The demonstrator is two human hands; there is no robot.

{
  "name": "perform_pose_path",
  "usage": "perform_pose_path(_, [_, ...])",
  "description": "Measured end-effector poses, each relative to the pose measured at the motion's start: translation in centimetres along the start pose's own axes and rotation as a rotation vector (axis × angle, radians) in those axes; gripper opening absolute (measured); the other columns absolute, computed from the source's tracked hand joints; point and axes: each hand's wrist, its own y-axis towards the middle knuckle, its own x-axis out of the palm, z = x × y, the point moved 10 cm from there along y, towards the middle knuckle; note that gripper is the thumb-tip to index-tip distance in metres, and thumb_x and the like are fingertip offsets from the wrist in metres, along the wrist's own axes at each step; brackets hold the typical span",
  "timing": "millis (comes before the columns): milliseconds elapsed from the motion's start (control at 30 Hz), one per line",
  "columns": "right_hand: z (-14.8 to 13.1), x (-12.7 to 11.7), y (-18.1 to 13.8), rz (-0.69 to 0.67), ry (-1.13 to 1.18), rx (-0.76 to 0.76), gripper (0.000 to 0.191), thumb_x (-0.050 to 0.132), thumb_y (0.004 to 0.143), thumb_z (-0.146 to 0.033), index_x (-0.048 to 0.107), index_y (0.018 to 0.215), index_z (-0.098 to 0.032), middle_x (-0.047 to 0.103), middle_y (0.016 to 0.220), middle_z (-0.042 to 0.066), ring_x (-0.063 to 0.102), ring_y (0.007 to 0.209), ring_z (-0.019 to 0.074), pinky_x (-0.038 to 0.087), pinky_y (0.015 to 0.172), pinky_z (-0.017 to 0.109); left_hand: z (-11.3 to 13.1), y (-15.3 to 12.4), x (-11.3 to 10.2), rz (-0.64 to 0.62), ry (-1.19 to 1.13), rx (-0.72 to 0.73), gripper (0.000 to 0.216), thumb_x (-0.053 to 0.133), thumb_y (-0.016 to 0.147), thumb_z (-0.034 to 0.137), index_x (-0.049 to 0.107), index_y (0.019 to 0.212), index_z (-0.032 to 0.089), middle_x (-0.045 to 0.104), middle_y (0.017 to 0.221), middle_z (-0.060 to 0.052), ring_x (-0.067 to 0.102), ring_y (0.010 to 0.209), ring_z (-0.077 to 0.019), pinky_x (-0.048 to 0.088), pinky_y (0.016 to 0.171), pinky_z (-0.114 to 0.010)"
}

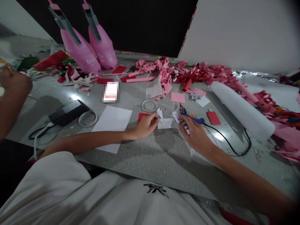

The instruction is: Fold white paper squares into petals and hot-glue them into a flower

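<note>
A small white paper strip (166,123) with a speckled face lies between my two hands, above the grey table. My left hand (147,125) pinches its left end with closed fingertips. At the right end is my right hand (195,132), thumb and fingers apart, close to a crumpled white paper scrap (175,114); whether it touches the strip is hard to see. Just beyond the right fingers lies a blue-handled tool (197,120) with a black cord. A red card piece (142,117) is partly covered by my left hand. Beneath my left forearm rests a white paper sheet (117,120).
Two pink bottles (103,47) stand at the back left. Pink and red paper scraps (164,72) line the back. A white paper roll (243,111) lies right, a black power bank (70,112) left. Another person's hand (15,82) is at the far left.
</note>
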Motion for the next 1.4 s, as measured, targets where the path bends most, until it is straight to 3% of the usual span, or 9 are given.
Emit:
perform_pose_path(133, [-0.6, 2.4, 0.6, -0.049, 0.204, 0.12, 0.027, 0.05, 0.103, -0.026, 0.059, 0.128, -0.022, 0.076, 0.099, 0.007, 0.073, 0.084, 0.0214, 0.059, 0.077, 0.035, 0.2, -0.5, 0.0, 0.009, 0.05, 0.039, 0.015, 0.053, 0.099, 0.027, 0.06, 0.089, 0.017, 0.063, 0.072, 0.001, 0.059, 0.064, -0.0122, 0.041, 0.06, -0.023])
perform_pose_path(233, [-1.3, 3.1, 1.1, -0.009, 0.204, 0.05, 0.03, 0.039, 0.105, -0.02, 0.062, 0.125, -0.022, 0.073, 0.112, 0.01, 0.071, 0.102, 0.0241, 0.057, 0.089, 0.039, 0.8, -0.8, 0.0, 0.011, 0.123, 0.096, 0.013, 0.055, 0.099, 0.027, 0.063, 0.097, 0.017, 0.068, 0.079, -0.001, 0.061, 0.067, -0.0126, 0.044, 0.063, -0.024])
perform_pose_path(367, [-2.0, 4.4, 1.3, -0.047, 0.162, -0.048, 0.037, 0.034, 0.106, -0.016, 0.06, 0.132, -0.023, 0.068, 0.108, 0.011, 0.07, 0.095, 0.0242, 0.059, 0.085, 0.04, 1.3, -1.0, 0.3, 0.006, 0.105, 0.152, 0.03, 0.054, 0.103, 0.032, 0.053, 0.129, 0.019, 0.074, 0.098, -0.006, 0.069, 0.085, -0.0163, 0.054, 0.079, -0.03])
perform_pose_path(500, [-2.6, 6.1, 0.8, -0.13, 0.133, -0.112, 0.043, 0.034, 0.106, -0.017, 0.046, 0.147, -0.023, 0.068, 0.115, 0.013, 0.071, 0.101, 0.0265, 0.06, 0.087, 0.043, 1.1, -0.9, 1.6, -0.098, 0.107, 0.159, 0.046, 0.067, 0.095, 0.028, 0.047, 0.136, 0.022, 0.072, 0.107, -0.006, 0.072, 0.099, -0.0199, 0.056, 0.089, -0.035])
perform_pose_path(600, [-2.6, 6.4, 0.6, -0.109, 0.118, -0.094, 0.042, 0.037, 0.106, -0.018, 0.041, 0.148, -0.021, 0.07, 0.117, 0.014, 0.072, 0.101, 0.0275, 0.061, 0.086, 0.044, 0.8, -0.8, 1.8, -0.107, 0.075, 0.147, 0.053, 0.067, 0.093, 0.02, 0.043, 0.14, 0.024, 0.071, 0.098, -0.003, 0.071, 0.092, -0.018, 0.057, 0.085, -0.034])
perform_pose_path(800, [-1.9, 5.6, 0.6, -0.014, 0.138, -0.013, 0.035, 0.05, 0.103, -0.024, 0.046, 0.138, -0.021, 0.073, 0.103, 0.011, 0.074, 0.09, 0.0259, 0.063, 0.079, 0.04, 0.5, -0.8, 0.4, -0.009, 0.112, 0.138, 0.036, 0.063, 0.095, 0.022, 0.052, 0.13, 0.023, 0.067, 0.087, 0.001, 0.068, 0.079, -0.0148, 0.056, 0.076, -0.029])
perform_pose_path(1100, [-2.0, 5.9, 0.3, -0.021, 0.079, -0.069, 0.024, 0.051, 0.103, -0.021, 0.054, 0.126, -0.022, 0.07, 0.109, 0.011, 0.071, 0.096, 0.0266, 0.06, 0.084, 0.041, 0.8, -1.4, 1.8, -0.072, 0.472, 0.261, 0.035, 0.062, 0.097, 0.017, 0.056, 0.132, 0.022, 0.066, 0.122, -0.008, 0.06, 0.119, -0.0243, 0.051, 0.105, -0.044])
perform_pose_path(1233, [-1.9, 5.8, 0.4, -0.024, 0.073, -0.054, 0.027, 0.052, 0.101, -0.019, 0.054, 0.128, -0.021, 0.07, 0.106, 0.01, 0.07, 0.094, 0.0253, 0.059, 0.084, 0.04, 1.5, -1.8, 2.5, -0.118, 0.581, 0.355, 0.017, 0.055, 0.103, 0.022, 0.067, 0.114, 0.018, 0.067, 0.116, -0.009, 0.058, 0.115, -0.0252, 0.05, 0.106, -0.046])
perform_pose_path(1400, [-1.6, 5.4, 0.3, -0.008, -0.038, -0.019, 0.024, 0.054, 0.102, -0.026, 0.06, 0.124, -0.019, 0.069, 0.102, 0.011, 0.068, 0.092, 0.0271, 0.058, 0.083, 0.042, 2.0, -2.3, 2.9, -0.109, 0.708, 0.414, 0.023, 0.052, 0.105, 0.027, 0.071, 0.108, 0.015, 0.068, 0.115, -0.012, 0.059, 0.112, -0.0265, 0.049, 0.105, -0.047])
